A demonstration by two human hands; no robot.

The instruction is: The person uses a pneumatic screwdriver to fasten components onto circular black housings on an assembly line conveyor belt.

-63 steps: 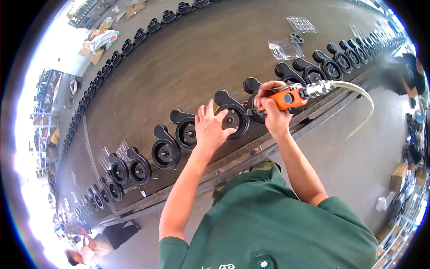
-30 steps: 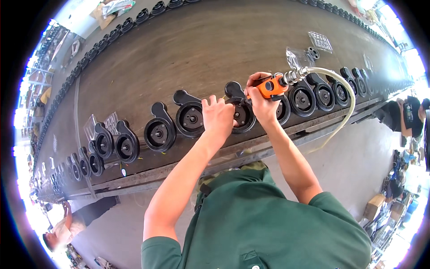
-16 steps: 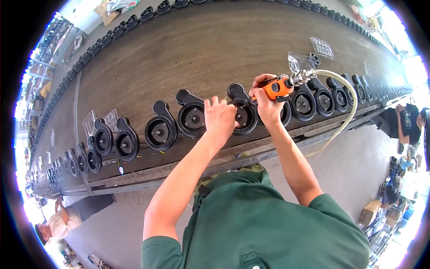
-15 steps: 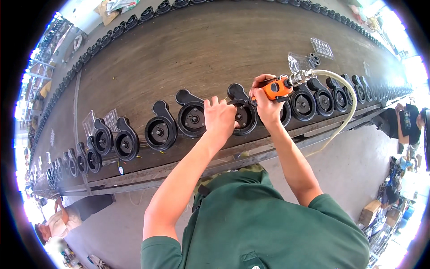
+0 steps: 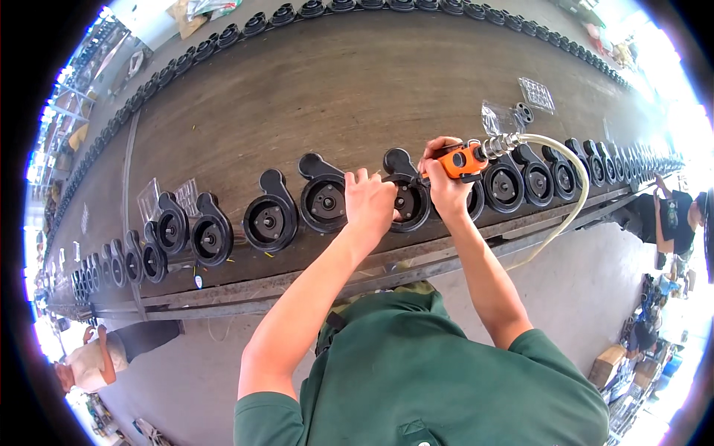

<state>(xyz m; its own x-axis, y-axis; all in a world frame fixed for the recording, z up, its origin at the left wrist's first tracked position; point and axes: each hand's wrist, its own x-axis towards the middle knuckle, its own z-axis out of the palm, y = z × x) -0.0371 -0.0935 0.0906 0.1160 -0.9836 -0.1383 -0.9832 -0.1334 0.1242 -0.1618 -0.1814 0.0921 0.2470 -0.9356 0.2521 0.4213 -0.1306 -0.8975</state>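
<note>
My right hand [image 5: 448, 192] is closed around an orange air-powered tool [image 5: 461, 160], with metal fittings and a pale hose at its right end. The tool's dark tip points left, over the upper edge of a black round housing [image 5: 422, 202] with a rounded arm at its top. Against that housing's left side, my left hand [image 5: 370, 204] is closed on its rim; the fingertips are partly hidden. Just left of this hand lies a similar black housing [image 5: 321, 206], partly covered by the hand. The right hand partly hides another one to its right.
More black housings line the near edge of the long brown table [image 5: 297, 97], and others run along its far edge. Beyond the tool are clear plastic trays [image 5: 537, 95] and a small black wheel [image 5: 524, 113]. Other people stand at far left and far right.
Both hands and the tool sit slightly lower in view, along with the housings near them. The holds stay the same, and the tool remains over the same housing.
</note>
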